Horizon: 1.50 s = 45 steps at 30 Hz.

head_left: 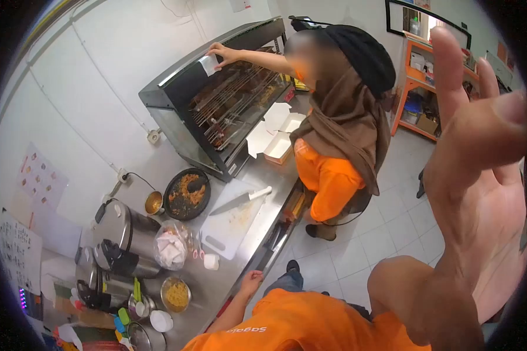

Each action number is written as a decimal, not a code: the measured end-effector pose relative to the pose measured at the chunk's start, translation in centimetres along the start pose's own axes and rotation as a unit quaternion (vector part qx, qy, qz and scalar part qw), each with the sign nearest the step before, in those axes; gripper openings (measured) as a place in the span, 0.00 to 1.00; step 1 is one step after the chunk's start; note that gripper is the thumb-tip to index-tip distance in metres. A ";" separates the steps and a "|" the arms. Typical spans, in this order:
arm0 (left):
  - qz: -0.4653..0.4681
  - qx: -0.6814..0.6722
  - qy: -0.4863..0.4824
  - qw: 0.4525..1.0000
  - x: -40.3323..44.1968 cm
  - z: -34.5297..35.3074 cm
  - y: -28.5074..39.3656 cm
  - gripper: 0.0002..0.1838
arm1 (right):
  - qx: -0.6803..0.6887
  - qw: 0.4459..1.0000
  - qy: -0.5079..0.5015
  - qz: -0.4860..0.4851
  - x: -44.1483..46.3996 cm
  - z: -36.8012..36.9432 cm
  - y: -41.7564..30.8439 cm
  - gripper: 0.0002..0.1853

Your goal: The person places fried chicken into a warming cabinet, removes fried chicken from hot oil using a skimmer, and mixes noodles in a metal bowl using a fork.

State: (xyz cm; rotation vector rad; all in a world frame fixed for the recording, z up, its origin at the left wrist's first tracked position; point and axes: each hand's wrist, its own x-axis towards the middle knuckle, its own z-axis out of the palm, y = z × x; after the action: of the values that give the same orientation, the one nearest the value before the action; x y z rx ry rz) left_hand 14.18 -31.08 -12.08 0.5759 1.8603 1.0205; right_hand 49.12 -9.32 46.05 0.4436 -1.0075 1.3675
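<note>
My right hand [480,152] is raised very close to the camera on the right, its fingers apart and holding nothing visible. My left hand [252,282] is low by the front edge of the steel counter [216,292], fingers loosely bent, with nothing seen in it. On the counter nearby lie a white cutting board [234,225], a large knife [240,200] with a white handle, and red-handled scissors [199,253]. A small white container [211,261] sits beside the scissors.
A co-worker in orange trousers [336,181] holds something white [208,65] against the glass food warmer [216,99]. Open takeaway boxes [278,146], a black mortar [187,194], a bowl of yellow food [175,294] and large steel pots [126,225] line the counter. Orange shelves [416,88] stand behind.
</note>
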 end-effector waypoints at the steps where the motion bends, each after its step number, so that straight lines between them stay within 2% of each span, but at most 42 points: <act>1: -0.004 -0.009 -0.011 1.000 1.3 0.1 1.0 0.12 | -0.003 1.000 0.001 0.001 0.7 -0.2 1.0 0.41; 3: -0.004 -0.026 -0.039 0.999 4.3 0.4 3.6 0.12 | -0.011 1.000 -0.002 0.006 1.8 -0.3 3.2 0.39; 7: 0.064 -0.099 -0.132 0.984 12.0 1.2 5.8 0.11 | -0.029 0.999 -0.010 0.013 3.6 -1.2 6.8 0.36; 9: 0.111 -0.032 -0.099 0.988 7.0 1.0 19.3 0.11 | -0.038 0.999 -0.005 0.017 4.4 -1.5 8.3 0.35; 10: 0.089 -0.003 -0.123 0.988 7.7 0.8 21.2 0.11 | -0.049 0.999 -0.001 0.018 4.7 -1.7 9.2 0.34; 11: 0.070 0.028 -0.150 0.986 8.9 1.0 22.3 0.11 | -0.062 0.998 -0.004 0.018 5.3 -2.1 9.3 0.33; 12: 0.082 -0.028 -0.185 0.979 12.4 0.8 19.5 0.10 | -0.073 0.997 -0.002 0.021 5.3 -2.3 9.8 0.32; 13: 0.093 -0.007 -0.201 0.975 13.1 0.7 20.9 0.11 | -0.086 0.996 -0.002 0.027 5.2 -2.6 10.4 0.32; 15: 0.086 -0.074 -0.224 0.968 18.0 0.8 17.2 0.12 | -0.104 0.993 -0.014 0.048 4.8 -3.5 11.7 0.30; 16: 0.079 -0.038 -0.203 0.975 13.9 0.4 24.3 0.13 | -0.128 0.989 -0.020 0.066 4.5 -3.9 11.9 0.29; 17: 0.058 -0.088 -0.209 0.972 16.6 0.4 21.9 0.12 | -0.164 0.982 -0.027 0.095 4.1 -4.4 12.0 0.29; 18: 0.059 -0.061 -0.206 0.975 16.6 0.1 22.6 0.12 | -0.232 0.964 -0.032 0.130 3.7 -4.7 11.8 0.28; 19: 0.062 -0.038 -0.199 0.977 16.3 0.0 23.6 0.12 | -0.376 0.908 -0.026 0.181 3.0 -4.5 10.9 0.27; 20: 0.058 -0.038 -0.200 0.977 16.5 0.3 23.8 0.12 | -0.540 0.804 -0.015 0.247 2.6 -3.5 10.0 0.16; 21: 0.050 -0.035 -0.197 0.979 16.7 0.3 23.7 0.11 | -0.653 0.716 -0.056 0.240 2.8 -3.4 9.3 0.15; 23: 0.068 -0.003 -0.232 0.970 17.9 0.4 23.4 0.11 | -0.828 0.502 -0.128 0.214 3.3 -3.5 8.5 0.12; 25: 0.105 0.058 -0.262 0.958 19.2 1.2 23.3 0.11 | -0.913 0.363 -0.136 0.130 5.8 -0.9 7.3 0.11; 26: 0.083 0.098 -0.279 0.952 18.2 1.5 25.8 0.11 | -0.935 0.307 -0.127 0.123 6.8 1.1 6.8 0.12; 28: 0.089 0.098 -0.316 0.940 19.9 2.5 25.8 0.10 | -0.961 0.270 -0.026 0.048 7.1 2.8 7.5 0.13; 30: 0.093 0.105 -0.343 0.929 20.0 3.4 27.7 0.12 | -0.967 0.226 0.105 0.061 6.6 4.7 8.4 0.15; 33: 0.104 0.117 -0.347 0.925 19.3 5.1 31.3 0.13 | -0.967 0.181 0.062 0.169 6.7 6.4 4.9 0.18; 38: 0.109 0.100 -0.386 0.910 20.0 7.5 30.9 0.14 | -0.952 0.234 -0.003 0.199 6.4 4.2 0.5 0.17; 40: 0.100 0.088 -0.401 0.906 19.5 8.8 31.1 0.14 | -0.937 0.262 -0.122 0.195 7.1 1.2 -0.5 0.17; 43: 0.090 0.131 -0.407 0.899 20.1 11.0 30.3 0.13 | -0.850 0.297 -0.299 0.317 7.4 -6.0 -1.4 0.13; 44: 0.110 0.104 -0.426 0.892 21.5 12.1 28.6 0.13 | -0.812 0.309 -0.323 0.375 7.7 -7.8 -1.7 0.14; 45: 0.088 0.095 -0.426 0.896 22.8 13.4 27.2 0.13 | -0.769 0.318 -0.345 0.434 7.8 -9.6 -1.9 0.15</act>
State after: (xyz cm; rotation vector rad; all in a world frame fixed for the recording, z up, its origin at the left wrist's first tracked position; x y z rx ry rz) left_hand 14.38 5.91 -3.89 1.1147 1.1287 0.5386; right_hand 53.24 2.40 47.66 -1.3546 -2.9594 0.2011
